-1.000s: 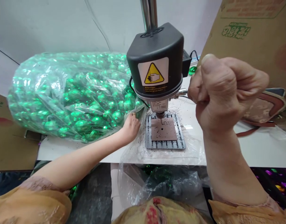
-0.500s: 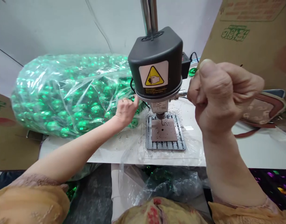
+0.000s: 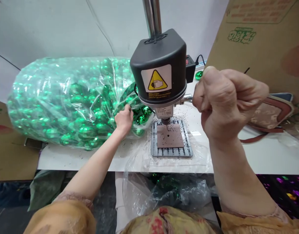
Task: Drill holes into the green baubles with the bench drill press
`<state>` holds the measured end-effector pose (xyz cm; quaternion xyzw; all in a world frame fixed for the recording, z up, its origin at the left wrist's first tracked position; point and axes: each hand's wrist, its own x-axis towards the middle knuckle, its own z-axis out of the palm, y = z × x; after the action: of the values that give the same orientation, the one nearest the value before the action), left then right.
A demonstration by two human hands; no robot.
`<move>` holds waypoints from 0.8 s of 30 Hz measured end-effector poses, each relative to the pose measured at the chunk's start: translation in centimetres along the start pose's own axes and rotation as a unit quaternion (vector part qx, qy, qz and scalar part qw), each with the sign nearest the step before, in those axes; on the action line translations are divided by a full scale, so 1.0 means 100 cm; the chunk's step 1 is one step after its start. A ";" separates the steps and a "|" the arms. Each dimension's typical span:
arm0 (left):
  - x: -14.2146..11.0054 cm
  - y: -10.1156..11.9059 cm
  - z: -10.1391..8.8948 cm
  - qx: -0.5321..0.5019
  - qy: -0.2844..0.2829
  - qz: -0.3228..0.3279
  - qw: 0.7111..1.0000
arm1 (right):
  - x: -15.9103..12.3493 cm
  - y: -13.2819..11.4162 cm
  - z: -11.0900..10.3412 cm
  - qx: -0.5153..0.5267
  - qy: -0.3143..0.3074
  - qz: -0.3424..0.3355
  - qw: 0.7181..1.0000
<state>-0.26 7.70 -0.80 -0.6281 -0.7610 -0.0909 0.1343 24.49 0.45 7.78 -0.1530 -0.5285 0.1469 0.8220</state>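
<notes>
Bag (image 3: 54, 104) of green balls (image 3: 142, 118) lies on the white table (image 3: 66, 159), its long side running left from the left hand (image 3: 124, 120), its open end pointing right. That hand pinches its edge. The right hand (image 3: 224, 100) squeezes the handle (image 3: 187, 98) of the drill (image 3: 157, 53). Beyond both hands stand a pale wall (image 3: 54, 29) and a box (image 3: 261, 45).

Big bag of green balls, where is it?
In the head view, the bag lies on the table's left side, left of the drill, with the left hand at its right end.
</notes>
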 end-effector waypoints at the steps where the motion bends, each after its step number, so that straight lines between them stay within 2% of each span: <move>1: -0.004 0.000 0.004 0.022 -0.010 0.026 0.999 | 0.000 0.001 0.000 0.001 0.000 -0.001 1.000; 3: -0.013 -0.001 0.011 0.038 -0.010 0.121 0.992 | 0.000 0.002 -0.001 0.004 0.002 -0.010 1.000; 4: -0.018 -0.002 0.014 0.034 -0.003 0.191 0.981 | 0.000 0.003 -0.001 0.004 0.003 -0.016 1.000; 7: -0.032 -0.009 0.021 0.013 -0.012 0.397 0.918 | 0.000 0.003 -0.002 0.000 0.001 -0.016 1.000; 9: -0.040 -0.012 0.024 0.014 -0.033 0.440 0.897 | 0.000 0.003 -0.002 -0.006 -0.003 -0.004 1.000; 13: -0.047 -0.003 0.028 0.037 -0.054 0.375 0.925 | -0.001 0.002 -0.003 -0.015 0.000 -0.005 1.000; 16: -0.045 0.008 0.028 0.012 -0.078 0.348 0.934 | -0.001 0.002 -0.002 -0.018 0.001 -0.003 1.000; 18: -0.045 0.013 0.029 -0.073 -0.068 0.316 0.943 | -0.001 0.003 -0.002 -0.015 0.002 -0.002 1.000; 20: -0.051 0.018 0.029 -0.239 -0.036 0.250 0.938 | -0.001 0.003 -0.003 -0.010 0.003 -0.006 1.000; 21: -0.056 0.021 0.028 -0.343 -0.026 0.203 0.917 | -0.001 0.002 -0.003 -0.008 0.004 -0.008 1.000; 22: -0.063 0.024 0.027 -0.448 -0.027 0.151 0.881 | -0.002 0.002 -0.003 -0.009 0.002 -0.006 1.000; 24: -0.079 0.032 0.026 -0.627 -0.070 0.048 0.774 | -0.002 0.001 -0.002 -0.011 -0.002 -0.003 1.000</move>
<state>4.03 1.75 -5.84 -0.6132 -0.5120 -0.4969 -0.3390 24.61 0.41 7.47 -0.1605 -0.5317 0.1392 0.8198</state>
